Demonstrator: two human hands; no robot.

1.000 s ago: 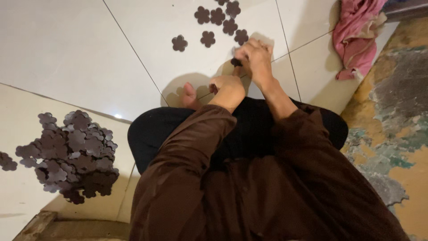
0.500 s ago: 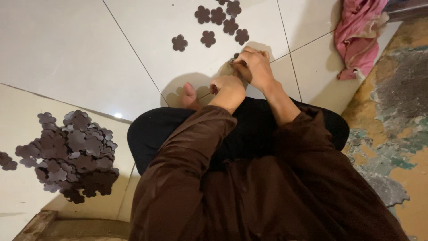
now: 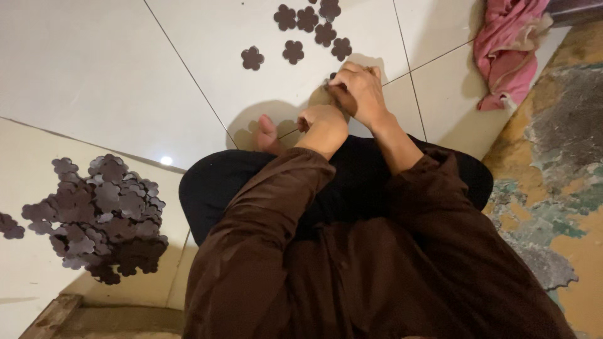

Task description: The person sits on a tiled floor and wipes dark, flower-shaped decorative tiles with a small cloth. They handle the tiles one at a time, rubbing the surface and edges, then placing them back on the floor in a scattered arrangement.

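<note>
Both hands are pinched together on a small dark flower-shaped piece [image 3: 331,94], left hand [image 3: 323,125] now drawn close beneath right hand [image 3: 358,91]; finished flower cutouts [image 3: 308,19] lie just beyond the fingers.

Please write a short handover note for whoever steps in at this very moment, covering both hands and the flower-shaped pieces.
Right hand: closed over a dark flower-shaped piece, pressed against a tan block on the white tiled floor.
Left hand: steadies the near side of that block; what it grips is hidden.
Finished-looking pieces: seven lie singly on the tiles beyond the hands.
Large heap of pieces: on the floor to the person's left, with a stray one at the frame edge.
Pink cloth: crumpled at the far right.
Left: the heap looks untouched.
</note>
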